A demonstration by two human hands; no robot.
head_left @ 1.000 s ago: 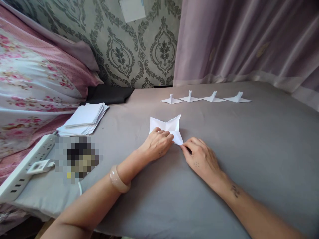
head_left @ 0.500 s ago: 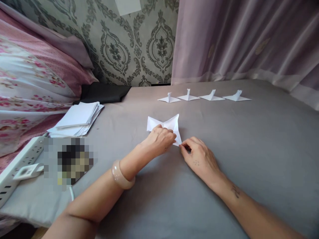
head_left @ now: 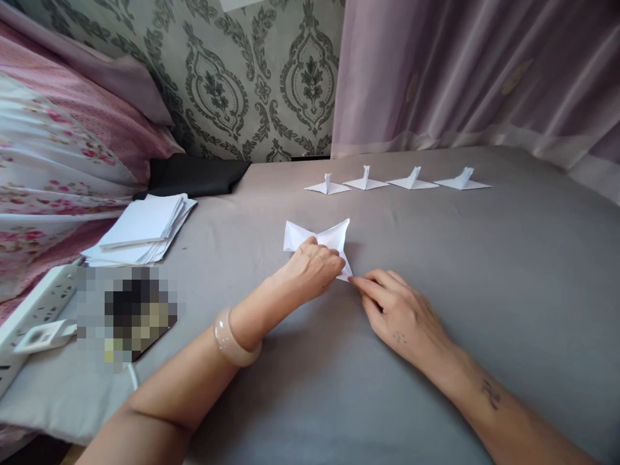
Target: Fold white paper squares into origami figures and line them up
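A folded sheet of white paper (head_left: pixel 329 236) with several pointed corners lies in the middle of the grey cloth. My left hand (head_left: pixel 314 266), a pale bangle on its wrist, is closed over the paper's near side, and its fingertips are partly hidden beneath it. At the near right corner of the paper, the outstretched index finger of my right hand (head_left: pixel 400 307) touches the tip. The thumb of that hand sits lower, apart from the corner. Several folded white paper pieces (head_left: pixel 365 181) with upright points stand in a row farther back.
A stack of white paper (head_left: pixel 140 223) lies at the left, with a black folded item (head_left: pixel 198 175) behind it. A white power strip (head_left: pixel 43 310) with a plugged-in charger (head_left: pixel 43 337) and a pixelated object (head_left: pixel 140 313) are at the near left. Curtains hang at the right.
My right hand has gone from a pinch at the paper's corner to a stretched index finger on it, its wrist shifting slightly right. My left hand stays on the paper. The view tilts slightly.
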